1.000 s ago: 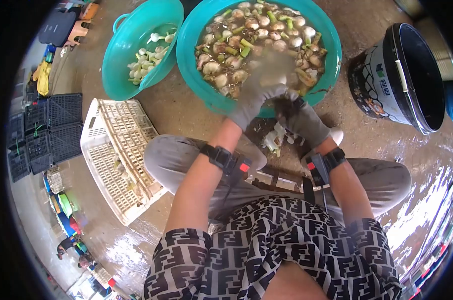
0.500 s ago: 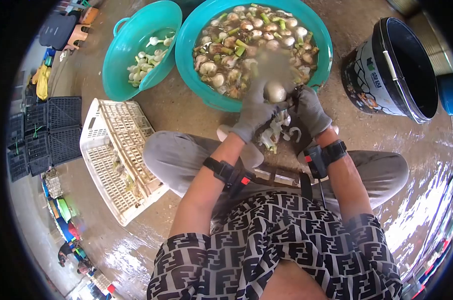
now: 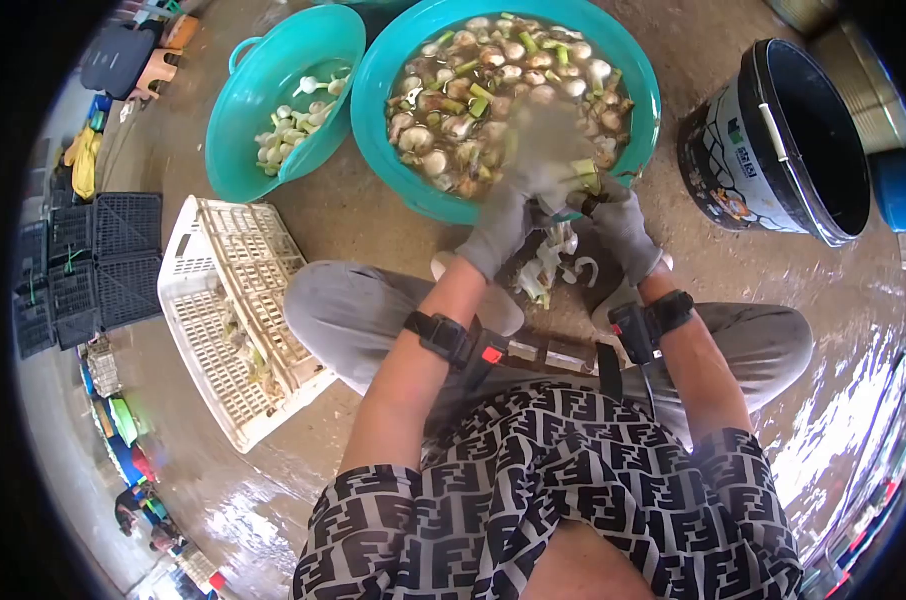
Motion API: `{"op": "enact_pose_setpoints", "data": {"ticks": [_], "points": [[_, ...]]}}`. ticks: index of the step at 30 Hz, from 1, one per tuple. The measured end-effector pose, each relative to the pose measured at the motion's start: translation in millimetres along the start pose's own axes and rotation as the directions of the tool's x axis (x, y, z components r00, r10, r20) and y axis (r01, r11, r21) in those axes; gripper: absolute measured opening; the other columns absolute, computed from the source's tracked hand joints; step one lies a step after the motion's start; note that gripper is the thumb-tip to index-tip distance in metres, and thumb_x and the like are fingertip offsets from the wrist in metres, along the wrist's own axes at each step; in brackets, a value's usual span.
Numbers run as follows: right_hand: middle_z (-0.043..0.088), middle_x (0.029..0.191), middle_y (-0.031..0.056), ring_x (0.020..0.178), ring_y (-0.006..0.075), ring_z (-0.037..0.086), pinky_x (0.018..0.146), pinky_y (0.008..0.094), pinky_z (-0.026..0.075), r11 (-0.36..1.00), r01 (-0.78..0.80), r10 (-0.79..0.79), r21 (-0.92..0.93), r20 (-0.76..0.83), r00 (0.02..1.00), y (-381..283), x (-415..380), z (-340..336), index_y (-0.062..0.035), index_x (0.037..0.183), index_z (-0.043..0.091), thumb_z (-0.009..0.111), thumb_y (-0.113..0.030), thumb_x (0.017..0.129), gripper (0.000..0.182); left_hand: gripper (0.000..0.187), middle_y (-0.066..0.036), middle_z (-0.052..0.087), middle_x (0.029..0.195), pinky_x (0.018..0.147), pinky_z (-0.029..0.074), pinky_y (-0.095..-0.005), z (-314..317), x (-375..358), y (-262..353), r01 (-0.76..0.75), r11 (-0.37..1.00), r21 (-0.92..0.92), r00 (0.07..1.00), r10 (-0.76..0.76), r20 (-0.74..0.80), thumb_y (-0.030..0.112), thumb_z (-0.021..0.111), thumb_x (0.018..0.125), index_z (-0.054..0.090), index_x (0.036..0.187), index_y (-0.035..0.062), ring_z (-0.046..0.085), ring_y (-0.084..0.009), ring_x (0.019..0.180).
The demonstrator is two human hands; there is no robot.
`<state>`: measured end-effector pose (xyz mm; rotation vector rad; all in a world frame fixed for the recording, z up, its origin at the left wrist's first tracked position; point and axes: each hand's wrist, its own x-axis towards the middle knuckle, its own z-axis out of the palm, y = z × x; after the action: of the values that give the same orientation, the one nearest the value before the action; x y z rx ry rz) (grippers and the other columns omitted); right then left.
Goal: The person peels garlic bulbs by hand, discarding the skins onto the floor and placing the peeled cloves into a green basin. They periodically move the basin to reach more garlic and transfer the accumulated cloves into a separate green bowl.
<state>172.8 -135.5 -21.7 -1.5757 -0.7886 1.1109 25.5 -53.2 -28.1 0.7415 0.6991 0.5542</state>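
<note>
My gloved left hand (image 3: pixel 503 220) is closed around a garlic bulb over the near rim of the big basin; fingers and a blurred patch largely cover the bulb. A cut green stem (image 3: pixel 583 172) shows just above both hands. My gloved right hand (image 3: pixel 618 222) is closed beside it, with something small and dark at its fingertips that I cannot make out. Below the hands lie pale garlic peelings (image 3: pixel 545 268). The big teal basin (image 3: pixel 373 120) holds many garlic bulbs (image 3: pixel 415 138) in brownish water.
A second teal basin (image 3: pixel 235 140) at the left holds white peeled garlic (image 3: pixel 291 132). Nearer stands a white plastic crate (image 3: pixel 198 335) with scraps. A black bucket (image 3: pixel 713 150) is at the right, beside a blue container (image 3: pixel 903 190). Black crates (image 3: pixel 123 230) are stacked far left.
The bulb has turned in my hands: its round white side faced up before, and now a green stem shows beside my fingers. Both hands stay near the same spot.
</note>
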Motion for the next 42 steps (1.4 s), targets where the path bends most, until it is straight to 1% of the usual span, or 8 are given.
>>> {"op": "enact_pose_setpoints", "data": {"ticks": [17,23,26,31,36,39,40,42], "points": [[0.065,0.088,0.0105,0.078,0.0146,0.059,0.072,0.0264,0.047,0.790,0.469,-0.430,-0.395,0.188,0.883,-3,-16,-13,-0.0007,0.091,0.063,0.063,-0.003,0.072,0.019,0.038,0.000,0.058,0.066,0.044,0.039,-0.0227,-5,4,26,0.101,0.634,0.767,0.942,0.187,-0.279,0.039,0.066,0.078,0.066,0.090,0.0032,0.050,-0.0066,0.052],[0.066,0.089,0.0062,0.074,0.0130,0.060,0.070,0.0255,0.048,0.949,0.295,-0.287,-0.115,0.079,0.955,-9,-29,-49,-0.0029,0.089,0.064,0.064,-0.003,0.070,0.019,0.024,-0.006,0.064,0.076,0.055,0.047,-0.0240,-51,25,4,-0.416,0.698,0.583,0.902,0.397,0.169,0.007,0.059,0.077,0.063,0.100,0.0021,0.059,-0.0114,0.068],[0.066,0.089,0.0095,0.079,0.0185,0.064,0.071,0.0270,0.049,0.688,0.506,-0.562,-0.521,0.059,0.825,-11,-36,-56,-0.0030,0.093,0.063,0.064,-0.003,0.069,0.024,0.030,-0.006,0.063,0.091,0.051,0.043,-0.0219,-41,12,1,-0.620,0.617,0.485,0.776,0.574,0.262,0.020,0.056,0.085,0.058,0.108,0.0014,0.054,-0.0080,0.068],[0.064,0.085,0.0087,0.076,0.0216,0.064,0.069,0.0285,0.050,0.698,0.493,-0.581,-0.519,-0.008,0.814,-24,-63,-55,-0.0039,0.089,0.061,0.064,0.000,0.068,0.022,0.024,0.002,0.048,0.064,0.040,0.032,-0.0192,-65,23,10,-0.051,0.870,-0.490,0.999,0.053,-0.010,0.028,0.051,0.091,0.058,0.099,0.0065,0.042,-0.0084,0.051],[0.065,0.085,0.0117,0.080,0.0228,0.065,0.066,0.0314,0.051,0.787,0.437,-0.533,-0.436,-0.123,0.838,-32,-78,-53,-0.0072,0.096,0.062,0.068,-0.018,0.073,0.026,0.026,0.003,0.038,0.058,0.037,0.025,-0.0210,-75,19,17,-0.098,0.979,-0.181,0.934,0.028,-0.357,0.025,0.045,0.093,0.043,0.072,0.0103,0.032,-0.0084,0.044],[0.065,0.086,0.0123,0.082,0.0216,0.065,0.064,0.0327,0.050,0.934,-0.225,0.289,-0.277,0.217,0.932,-27,-61,-50,-0.0078,0.100,0.060,0.067,-0.030,0.076,0.033,0.024,0.002,0.037,0.058,0.037,0.024,-0.0217,-63,18,17,-0.045,0.985,-0.164,0.943,-0.012,-0.331,0.023,0.041,0.093,0.042,0.072,0.0104,0.032,-0.0095,0.043],[0.065,0.083,0.0078,0.079,0.0180,0.063,0.060,0.0331,0.049,0.501,0.353,-0.097,-0.790,0.355,0.930,-6,-56,-36,-0.0086,0.102,0.058,0.065,-0.034,0.078,0.035,0.023,0.002,0.037,0.058,0.037,0.025,-0.0218,-58,26,16,-0.012,0.943,-0.332,0.930,-0.112,-0.349,0.022,0.041,0.092,0.042,0.072,0.0104,0.031,-0.0098,0.043],[0.064,0.089,0.0089,0.080,0.0178,0.063,0.061,0.0301,0.049,0.656,0.190,-0.072,-0.730,0.190,0.979,-14,-42,-21,-0.0058,0.109,0.055,0.054,-0.018,0.081,0.031,0.020,0.002,0.037,0.058,0.038,0.026,-0.0206,-50,35,14,0.034,0.875,-0.484,0.931,-0.204,-0.302,0.024,0.043,0.091,0.045,0.077,0.0106,0.032,-0.0089,0.044]]}}
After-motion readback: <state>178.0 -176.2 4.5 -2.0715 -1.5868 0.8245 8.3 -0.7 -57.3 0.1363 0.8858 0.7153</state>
